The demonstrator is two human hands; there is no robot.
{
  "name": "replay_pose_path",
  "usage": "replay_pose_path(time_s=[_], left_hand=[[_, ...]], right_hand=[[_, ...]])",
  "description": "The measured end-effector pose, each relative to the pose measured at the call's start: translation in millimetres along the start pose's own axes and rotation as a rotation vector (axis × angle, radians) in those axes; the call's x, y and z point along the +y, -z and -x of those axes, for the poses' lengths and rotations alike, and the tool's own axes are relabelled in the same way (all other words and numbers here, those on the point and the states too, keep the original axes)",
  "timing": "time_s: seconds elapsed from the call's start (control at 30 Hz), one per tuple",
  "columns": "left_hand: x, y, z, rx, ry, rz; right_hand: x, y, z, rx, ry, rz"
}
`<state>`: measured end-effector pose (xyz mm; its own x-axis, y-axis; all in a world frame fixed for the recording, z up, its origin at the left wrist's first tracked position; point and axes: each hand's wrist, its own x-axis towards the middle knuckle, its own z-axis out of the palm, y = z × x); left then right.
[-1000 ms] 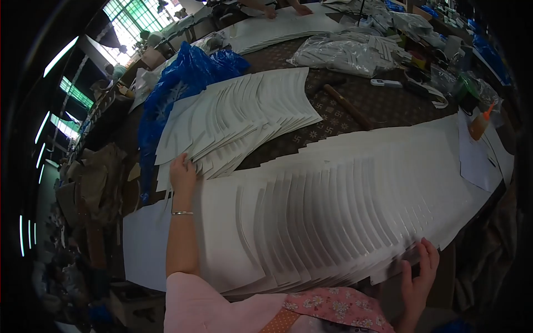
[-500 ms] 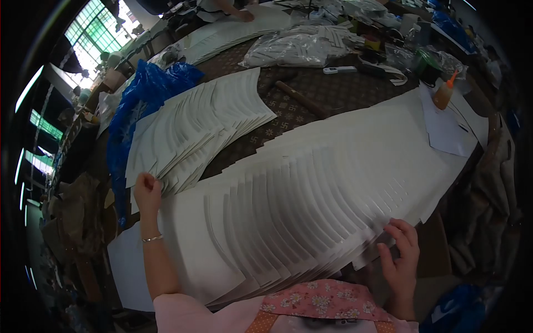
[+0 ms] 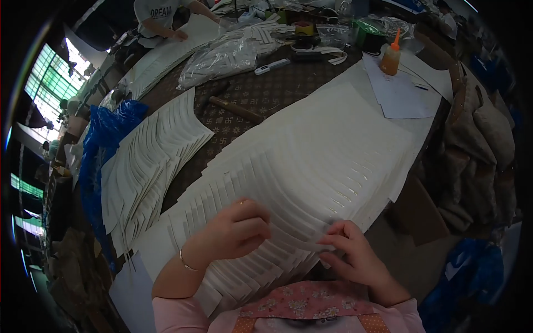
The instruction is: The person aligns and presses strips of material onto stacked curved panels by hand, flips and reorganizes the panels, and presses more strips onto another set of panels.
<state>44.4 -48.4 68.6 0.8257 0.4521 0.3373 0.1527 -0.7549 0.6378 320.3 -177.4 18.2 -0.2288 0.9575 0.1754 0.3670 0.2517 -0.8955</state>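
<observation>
Many thin white sheets lie overlapped in a long fan in front of me, their curved edges stepped one behind another. My left hand is over the middle of the fan, fingers curled in. Whatever those fingers hold, if anything, is hidden. At the near right edge of the fan is my right hand. Its thumb and forefinger are apart, close to the sheet edges, and I cannot see anything gripped between them. A second fan of white sheets sits to the left, beside a crumpled blue plastic bag.
An orange-tipped glue bottle stands on white paper at the right. Farther back are a wooden-handled tool, a utility knife and clear plastic bags. Another person works at the far left. Brown cloth hangs at right.
My left hand has moved right, from the left stack's near edge to over the middle fan. The right hand has come inward along the fan's edge. The view has turned right.
</observation>
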Motion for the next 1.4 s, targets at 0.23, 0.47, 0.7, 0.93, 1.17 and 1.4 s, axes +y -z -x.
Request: replay_pose_path(time_s=[0.23, 0.47, 0.7, 0.93, 1.17, 1.4], left_hand=[[-60.9, -9.8, -18.5, 0.195, 0.453, 0.372], [-94.1, -13.3, -49.1, 0.347, 0.804, 0.545], [-111.6, -26.1, -66.2, 0.348, 0.764, 0.110], [-119.9, -29.8, -68.0, 0.312, 0.698, 0.008], [-126.3, -33.7, -64.2, 0.302, 0.599, -0.099], [-126.0, -35.4, -64.1, 0.301, 0.575, -0.143]], right_hand=[[8.2, 6.9, -7.0, 0.024, -0.119, -0.019], [11.8, 0.4, -42.3, 0.194, -0.179, 0.155], [30.7, -11.3, -53.3, 0.304, -0.020, 0.414], [30.4, -11.3, -54.9, 0.305, -0.029, 0.445], [29.9, -10.5, -54.6, 0.302, -0.034, 0.494], [29.4, -10.0, -54.1, 0.295, -0.032, 0.506]])
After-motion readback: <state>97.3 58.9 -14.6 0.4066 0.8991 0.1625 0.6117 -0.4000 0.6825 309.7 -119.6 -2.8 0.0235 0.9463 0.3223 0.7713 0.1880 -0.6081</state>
